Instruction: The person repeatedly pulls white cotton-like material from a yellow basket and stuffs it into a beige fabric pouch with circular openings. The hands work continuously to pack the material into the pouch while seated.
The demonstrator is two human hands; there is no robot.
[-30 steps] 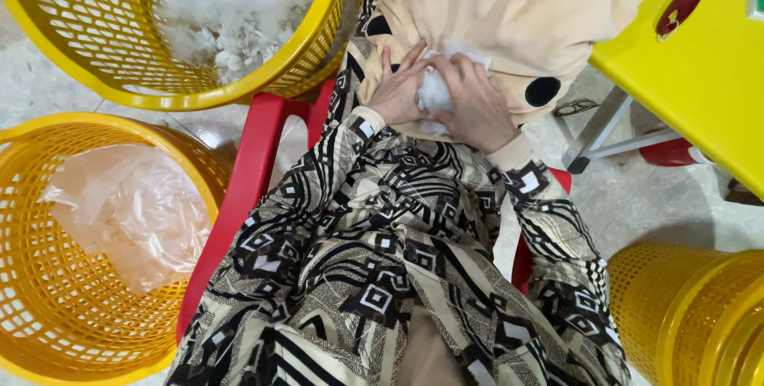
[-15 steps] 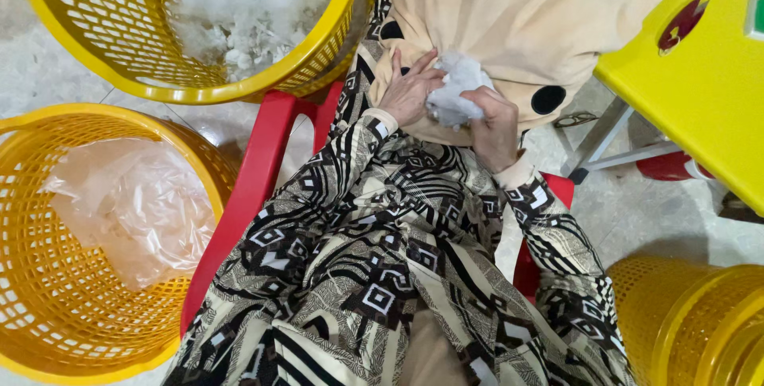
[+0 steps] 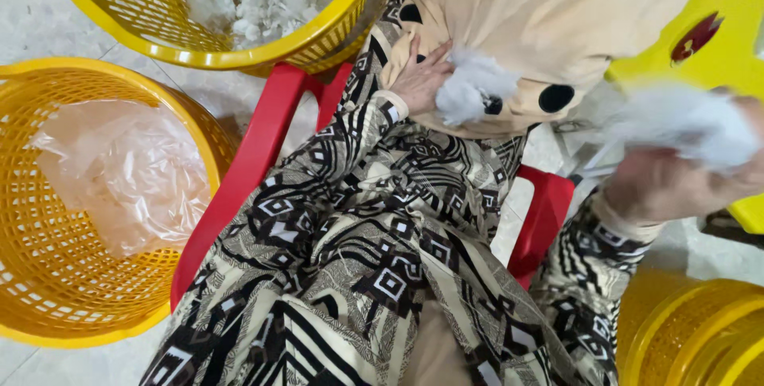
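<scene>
A beige fabric cover with black round spots [image 3: 549,12] lies in my lap against my patterned clothes. White fluffy stuffing [image 3: 477,83] sticks out of an opening in it. My left hand [image 3: 420,76] rests flat on the cover right beside that opening, fingers spread. My right hand [image 3: 676,183], blurred, is off to the right, away from the cover, gripping a clump of white stuffing [image 3: 684,123].
A yellow mesh basket [image 3: 263,44] with white stuffing stands at the top. Another yellow basket [image 3: 72,290] at the left holds a clear plastic bag [image 3: 127,179]. A third yellow basket [image 3: 700,330] is at the lower right, a yellow stool [image 3: 716,28] at the upper right. I sit on a red chair [image 3: 255,147].
Both hands were together at the cover's opening. My right hand has pulled away to the right with a clump of stuffing; my left hand stays on the cover.
</scene>
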